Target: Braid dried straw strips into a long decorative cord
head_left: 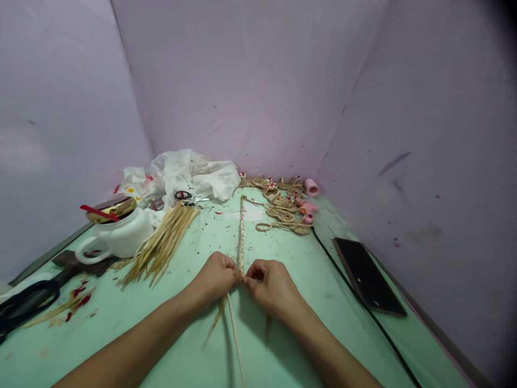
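A narrow braid of pale straw (242,237) runs straight away from me along the green table. At its near end my left hand (222,276) is closed in a pinch on the braid. Close beside it, my right hand (266,283) pinches the strands, thumb against forefinger. One long pale strand (234,334) hangs down toward me from between the hands, and shorter strand ends stick out beneath each hand. The fingertips hide the exact point where the strands cross.
Dry straw strips (165,242) lie left, near a white mug (121,234) and dark-handled scissors (32,296). A white plastic bag (194,172) is behind. Coiled braided pieces (283,213) lie at the back right. A black cable (363,302) passes a phone (369,275).
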The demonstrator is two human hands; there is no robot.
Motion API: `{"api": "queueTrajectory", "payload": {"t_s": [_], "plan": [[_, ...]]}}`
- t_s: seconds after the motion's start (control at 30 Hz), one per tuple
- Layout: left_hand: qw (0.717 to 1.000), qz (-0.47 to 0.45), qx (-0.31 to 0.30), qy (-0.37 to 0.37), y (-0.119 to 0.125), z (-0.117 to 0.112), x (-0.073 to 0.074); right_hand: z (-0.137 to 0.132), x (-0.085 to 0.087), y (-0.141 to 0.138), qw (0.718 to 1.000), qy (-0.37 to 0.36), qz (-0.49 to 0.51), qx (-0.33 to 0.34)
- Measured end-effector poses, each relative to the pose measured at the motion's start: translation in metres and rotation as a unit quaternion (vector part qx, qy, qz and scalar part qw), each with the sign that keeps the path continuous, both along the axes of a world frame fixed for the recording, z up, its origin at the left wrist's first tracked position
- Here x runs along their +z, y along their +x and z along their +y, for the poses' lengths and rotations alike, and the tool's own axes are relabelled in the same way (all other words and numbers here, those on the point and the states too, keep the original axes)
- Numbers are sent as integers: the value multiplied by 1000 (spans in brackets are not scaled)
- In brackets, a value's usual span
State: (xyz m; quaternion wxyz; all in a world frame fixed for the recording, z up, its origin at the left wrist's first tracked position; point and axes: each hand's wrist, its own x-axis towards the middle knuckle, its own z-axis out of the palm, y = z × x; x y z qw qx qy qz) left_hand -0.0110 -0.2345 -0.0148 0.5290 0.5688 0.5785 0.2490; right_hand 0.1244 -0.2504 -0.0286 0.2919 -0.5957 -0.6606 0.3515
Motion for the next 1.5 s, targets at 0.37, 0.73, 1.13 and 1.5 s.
{"api": "queueTrajectory", "payload": {"t_s": [0.37,0.73,1.13,1.5], "plan": [[997,-41,-5,-62,-1,-1,6,-19,6,-7,995,66,-36,71],[993,-87,-44,-69,-8,4,8,6,24,12,941,-184,283,-35],[993,-14,-101,-67,-10,3,12,8,-4,-2,971,-139,193,-12],[984,104,-124,-72,-19,2,21,6,-4,-5,964,-159,214,-9]]}}
